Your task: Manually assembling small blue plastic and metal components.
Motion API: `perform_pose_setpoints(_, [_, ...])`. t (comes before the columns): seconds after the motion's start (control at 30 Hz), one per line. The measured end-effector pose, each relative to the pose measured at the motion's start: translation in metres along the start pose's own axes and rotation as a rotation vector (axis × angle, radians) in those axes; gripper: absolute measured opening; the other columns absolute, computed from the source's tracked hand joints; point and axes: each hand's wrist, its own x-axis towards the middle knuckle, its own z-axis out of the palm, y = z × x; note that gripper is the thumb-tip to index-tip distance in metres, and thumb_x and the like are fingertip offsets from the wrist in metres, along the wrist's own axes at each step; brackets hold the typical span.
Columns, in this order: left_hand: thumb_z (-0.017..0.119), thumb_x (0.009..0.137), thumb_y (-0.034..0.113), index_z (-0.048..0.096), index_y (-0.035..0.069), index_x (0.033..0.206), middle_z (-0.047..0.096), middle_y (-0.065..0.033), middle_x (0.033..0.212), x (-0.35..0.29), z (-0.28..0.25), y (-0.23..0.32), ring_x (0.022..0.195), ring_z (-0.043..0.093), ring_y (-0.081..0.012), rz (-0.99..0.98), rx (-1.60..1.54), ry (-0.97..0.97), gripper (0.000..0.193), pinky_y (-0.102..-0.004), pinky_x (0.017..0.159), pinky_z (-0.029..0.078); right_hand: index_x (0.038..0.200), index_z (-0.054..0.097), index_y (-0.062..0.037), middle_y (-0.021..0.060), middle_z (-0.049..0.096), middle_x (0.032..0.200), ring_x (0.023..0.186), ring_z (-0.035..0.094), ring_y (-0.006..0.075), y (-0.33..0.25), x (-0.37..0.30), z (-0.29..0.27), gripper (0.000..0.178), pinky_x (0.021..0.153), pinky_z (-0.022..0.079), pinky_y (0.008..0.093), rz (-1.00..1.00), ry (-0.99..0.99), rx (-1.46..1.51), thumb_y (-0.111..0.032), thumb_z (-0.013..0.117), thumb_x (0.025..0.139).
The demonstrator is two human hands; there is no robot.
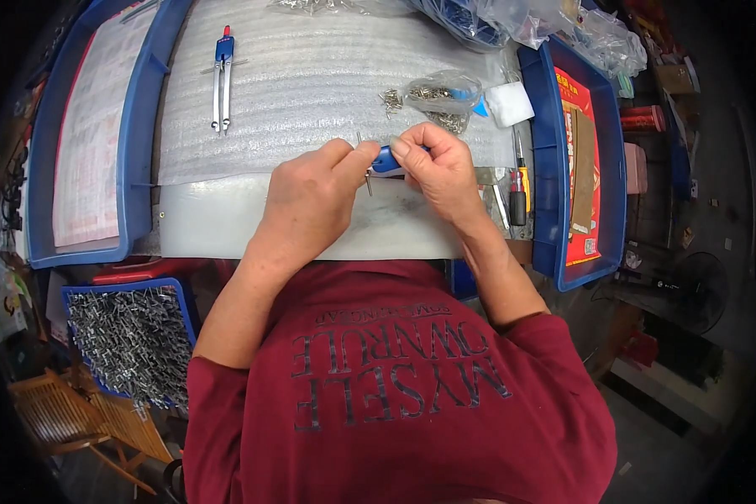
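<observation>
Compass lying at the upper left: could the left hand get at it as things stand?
Probably yes: only foam sheet shows between the left hand and the compass, though that hand grips a blue part and might need freeing first.

Grey floor [655, 464] in dim light at right, dark round fan [702, 291] there; slatted wooden chair [55, 409] lower left.

A slatted wooden chair [56, 410] stands left, a dark fan [699, 291] right.

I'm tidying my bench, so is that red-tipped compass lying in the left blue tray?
No, the red-tipped compass lies on the white foam sheet, to the right of the left blue tray.
</observation>
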Motion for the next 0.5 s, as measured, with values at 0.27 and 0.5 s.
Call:
perform_pose_setpoints(0.27, [0.062, 0.066, 0.001, 0.057, 0.008, 0.095, 0.051, -0.0091, 0.069, -0.001, -0.006, -0.015, 0.063, 0.054, -0.0282, -0.032, -0.278, -0.14, 0.03, -0.0361, 0.053, 0.043, 0.078, 0.054, -0.0044, -0.0059, 0.046, 0.067, 0.06, 0.036, 0.0004, -0.007, -0.004, -0.009, 0.013, 0.052, 0.03, 0.015, -0.075, -0.12, -0.264, -0.016, 0.058, 0.083])
perform_pose_setpoints(0.5, [0.063, 0.066, 0.001, 0.059, 0.007, 0.093, 0.052, -0.0095, 0.069, 0.003, -0.006, -0.006, 0.064, 0.054, -0.0285, -0.065, -0.139, -0.072, 0.029, -0.0369, 0.055, 0.043, 0.081, 0.055, -0.0023, -0.0039, 0.046, 0.066, 0.058, 0.039, 0.0033, 0.002, 0.001, -0.005, 0.018, 0.052, 0.032, 0.0172, -0.035, -0.047, -0.147, -0.019, 0.054, 0.086])
